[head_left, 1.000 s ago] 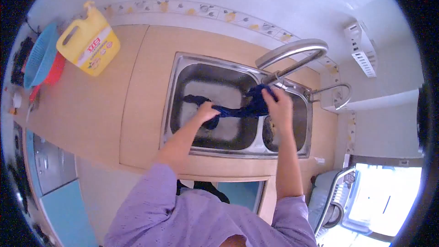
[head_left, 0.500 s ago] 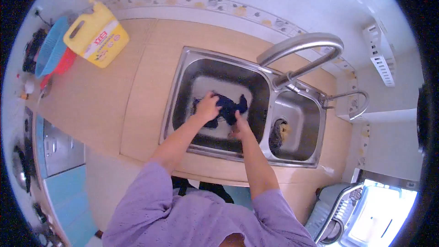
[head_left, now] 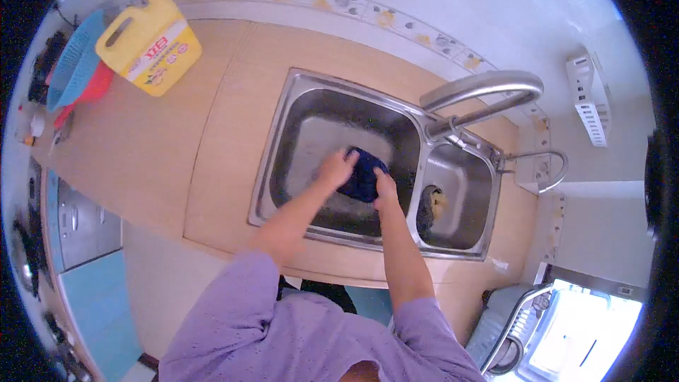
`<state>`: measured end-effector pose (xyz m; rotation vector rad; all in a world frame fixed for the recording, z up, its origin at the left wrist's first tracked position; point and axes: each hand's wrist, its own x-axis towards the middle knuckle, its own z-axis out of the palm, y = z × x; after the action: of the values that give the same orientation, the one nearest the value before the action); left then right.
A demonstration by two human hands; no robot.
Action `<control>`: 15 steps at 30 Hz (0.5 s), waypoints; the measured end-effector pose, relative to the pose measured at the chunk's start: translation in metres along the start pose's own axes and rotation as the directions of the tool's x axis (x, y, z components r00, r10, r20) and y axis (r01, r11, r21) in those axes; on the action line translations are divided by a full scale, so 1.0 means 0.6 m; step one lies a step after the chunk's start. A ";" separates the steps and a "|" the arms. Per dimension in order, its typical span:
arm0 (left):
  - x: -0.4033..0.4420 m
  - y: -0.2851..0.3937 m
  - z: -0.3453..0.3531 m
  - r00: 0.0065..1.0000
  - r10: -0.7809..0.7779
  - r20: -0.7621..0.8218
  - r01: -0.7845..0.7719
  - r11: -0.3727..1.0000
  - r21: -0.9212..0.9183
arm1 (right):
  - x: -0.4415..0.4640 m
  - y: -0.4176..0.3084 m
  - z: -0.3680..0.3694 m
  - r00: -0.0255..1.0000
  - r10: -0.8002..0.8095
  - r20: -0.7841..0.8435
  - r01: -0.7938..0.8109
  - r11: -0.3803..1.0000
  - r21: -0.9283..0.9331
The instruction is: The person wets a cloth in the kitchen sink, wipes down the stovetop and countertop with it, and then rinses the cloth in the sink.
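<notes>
A dark navy cloth [head_left: 363, 176] is held between my two hands over the larger left basin of the steel sink [head_left: 283, 110]. At its left edge, my left hand [head_left: 340, 168] is closed on the fabric. My right hand [head_left: 384, 189] grips the right edge, thumb on top. Its other fingers are partly hidden. In the smaller right basin [head_left: 463, 201] lie a dark bundle [head_left: 426, 213] and something yellowish [head_left: 438, 205]; I cannot make out what they are.
A curved steel faucet [head_left: 488, 92] arches over the sink, with a thinner tap [head_left: 555, 159] at the right. On the wooden counter [head_left: 223, 127] stand a yellow detergent jug [head_left: 152, 46] and, farther left, a blue colander [head_left: 76, 64] with a red basin [head_left: 99, 86]. A dish rack [head_left: 520, 332] sits at lower right.
The cloth was spread out loosely low in the left basin; now it is gathered into a compact piece between both hands. The view has shifted slightly.
</notes>
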<state>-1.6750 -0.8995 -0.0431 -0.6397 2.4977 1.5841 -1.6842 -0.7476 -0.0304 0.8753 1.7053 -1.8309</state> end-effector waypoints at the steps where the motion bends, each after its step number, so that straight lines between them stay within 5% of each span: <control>1: 0.016 -0.013 -0.021 0.997 -0.069 -0.043 0.071 0.996 0.045 | 0.001 0.001 -0.006 1.000 0.012 0.006 -0.012 0.999 -0.040; 2: 0.010 0.005 -0.061 0.989 -0.140 -0.056 0.145 0.983 0.110 | 0.004 0.001 -0.012 1.000 0.025 0.013 -0.024 0.997 -0.076; 4: 0.067 -0.157 -0.018 0.991 -0.110 -0.072 0.126 0.952 0.280 | -0.010 -0.003 -0.016 1.000 0.006 0.003 -0.006 0.981 -0.192; 6: 0.038 -0.122 -0.056 0.980 -0.190 0.067 0.135 0.867 0.479 | -0.052 -0.014 -0.001 0.998 -0.056 -0.021 0.045 0.936 -0.349; 8: 0.035 -0.135 -0.057 0.975 -0.130 0.182 0.017 0.853 0.521 | -0.021 0.018 -0.016 0.955 -0.283 0.085 0.270 0.722 -0.637; 10: -0.018 -0.015 -0.101 0.956 0.104 0.275 -0.203 0.912 0.358 | -0.049 0.003 -0.006 0.856 -0.464 0.228 0.452 0.457 -0.766; 12: -0.035 0.054 -0.118 0.818 0.324 0.476 -0.438 0.887 0.149 | -0.063 -0.030 0.000 0.643 -0.629 0.437 0.712 0.283 -0.642; 15: -0.066 0.147 -0.149 0.471 0.697 0.540 -0.834 0.552 0.014 | -0.085 -0.108 -0.004 0.404 -0.638 0.655 0.896 0.133 -0.424</control>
<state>-1.6637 -0.9351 0.0830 1.0088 2.6030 1.2388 -1.6962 -0.7421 0.0509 -0.8944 2.5947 -1.2727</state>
